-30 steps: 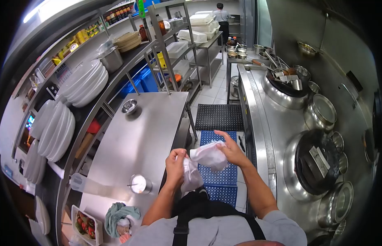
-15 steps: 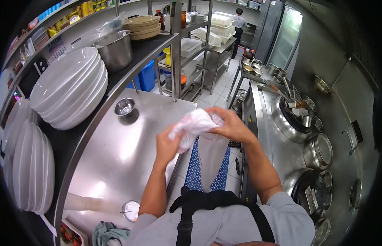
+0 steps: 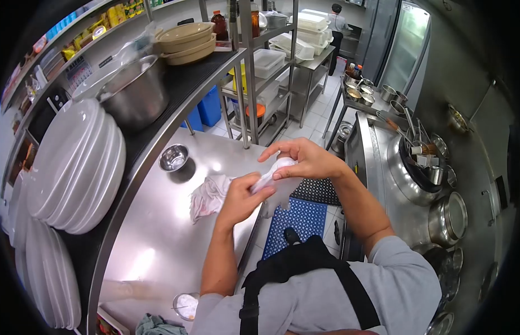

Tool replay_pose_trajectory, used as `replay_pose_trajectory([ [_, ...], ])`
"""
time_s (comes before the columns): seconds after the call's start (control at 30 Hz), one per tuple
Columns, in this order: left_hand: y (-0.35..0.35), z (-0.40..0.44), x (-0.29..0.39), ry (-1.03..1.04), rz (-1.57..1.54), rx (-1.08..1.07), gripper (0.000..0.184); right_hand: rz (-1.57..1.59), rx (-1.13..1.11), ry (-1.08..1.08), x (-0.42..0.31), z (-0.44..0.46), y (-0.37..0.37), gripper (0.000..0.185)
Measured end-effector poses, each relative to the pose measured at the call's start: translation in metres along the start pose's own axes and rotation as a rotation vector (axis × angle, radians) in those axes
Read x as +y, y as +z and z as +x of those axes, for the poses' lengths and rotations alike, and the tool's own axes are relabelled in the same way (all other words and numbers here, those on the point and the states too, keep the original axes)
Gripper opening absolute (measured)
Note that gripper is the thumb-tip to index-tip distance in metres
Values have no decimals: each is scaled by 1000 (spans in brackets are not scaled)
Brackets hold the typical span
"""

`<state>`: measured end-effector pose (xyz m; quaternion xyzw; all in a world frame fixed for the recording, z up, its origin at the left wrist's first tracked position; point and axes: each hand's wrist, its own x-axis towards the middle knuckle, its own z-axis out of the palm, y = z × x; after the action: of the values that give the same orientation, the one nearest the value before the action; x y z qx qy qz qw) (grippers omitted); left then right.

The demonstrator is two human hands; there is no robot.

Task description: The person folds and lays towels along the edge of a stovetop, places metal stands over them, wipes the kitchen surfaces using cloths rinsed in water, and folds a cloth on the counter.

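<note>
A whitish cloth [image 3: 269,177] is stretched between my hands above the edge of the steel table [image 3: 142,223]. My left hand [image 3: 241,196] closes its fingers round the cloth's lower left part. With thumb and fingers, my right hand [image 3: 301,159] grips its upper end. A second crumpled piece of pale, pink-stained cloth [image 3: 210,196] lies on the table, just left of my left hand. Behind it stands a small steel bowl [image 3: 174,158]. Near the front of the table is a container of white powder [image 3: 186,306], with a utensil handle over its rim.
Stacked white plates [image 3: 75,167], a steel pot [image 3: 136,92] and tan dishes [image 3: 187,42] stand on the left shelf. Woks and pots [image 3: 448,216] line the right counter. A blue mat [image 3: 299,223] lies on the floor. Another person [image 3: 336,33] stands far back.
The cloth, bunched in both hands before, is now a narrower piece between them. A crumpled stained cloth now lies on the table. The view has shifted and turned.
</note>
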<state>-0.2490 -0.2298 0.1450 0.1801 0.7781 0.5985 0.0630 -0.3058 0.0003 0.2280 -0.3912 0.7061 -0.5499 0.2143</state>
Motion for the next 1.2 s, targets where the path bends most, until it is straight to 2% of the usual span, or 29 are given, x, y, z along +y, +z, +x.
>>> replay_pose_trajectory([
  [0.07,-3,-4,10,128,-126,137,26,-86,-36,133,11,-8,-32,39],
  [0.1,-6,-6,4,218,-160,173,24,-422,-88,-132,28,-9,-46,36],
  [0.17,-5,-9,8,259,-166,232,22,-520,-258,-15,63,-12,-70,33],
  [0.2,-1,-12,9,161,-177,252,21,-543,-320,73,74,-14,-81,33],
  [0.27,11,-16,0,35,-72,295,20,-339,-258,10,92,-24,-103,31],
  [0.3,19,-15,4,-94,-39,308,22,-67,-232,79,83,-27,-114,30],
  [0.4,31,-20,-14,-413,327,319,26,-186,-230,-61,122,-17,-138,27],
  [0.43,39,-19,-14,-435,344,348,26,-298,-226,-75,143,-14,-141,28],
  [0.5,53,-13,-6,-472,378,411,27,-78,-310,-34,149,-13,-153,32],
  [0.57,59,-13,-1,-570,376,362,29,70,-330,-9,161,-9,-157,40],
  [0.63,60,-20,-6,-651,313,352,31,-116,-331,-49,175,1,-160,37],
  [0.67,57,-23,-7,-653,336,361,31,-213,-329,-72,179,3,-162,36],
  [0.73,53,-33,-8,-661,383,379,30,-66,-339,-47,184,4,-162,37],
  [0.8,53,-38,-21,-365,427,461,29,126,-351,16,184,2,-161,38],
  [0.83,51,-42,-26,-209,448,496,29,56,-344,-2,185,4,-161,38],
  [0.93,54,-58,-17,-327,246,577,26,-187,-302,-85,169,3,-162,38],
  [0.97,53,-62,-16,-353,136,601,27,-74,-300,-134,162,1,-162,37],
  [1.03,60,-73,-15,-445,-109,688,29,-151,-292,-131,158,2,-166,37],
  [1.1,56,-71,-23,-521,455,607,36,-375,-202,-167,169,3,-163,37],
  [1.13,59,-72,-25,-416,366,628,34,-219,-220,-153,155,0,-161,38],
  [1.17,61,-73,-14,-384,305,624,35,-249,-283,-80,142,-3,-163,38],
  [1.2,63,-85,-25,-368,180,645,30,-174,-245,-7,141,-7,-158,37],
])
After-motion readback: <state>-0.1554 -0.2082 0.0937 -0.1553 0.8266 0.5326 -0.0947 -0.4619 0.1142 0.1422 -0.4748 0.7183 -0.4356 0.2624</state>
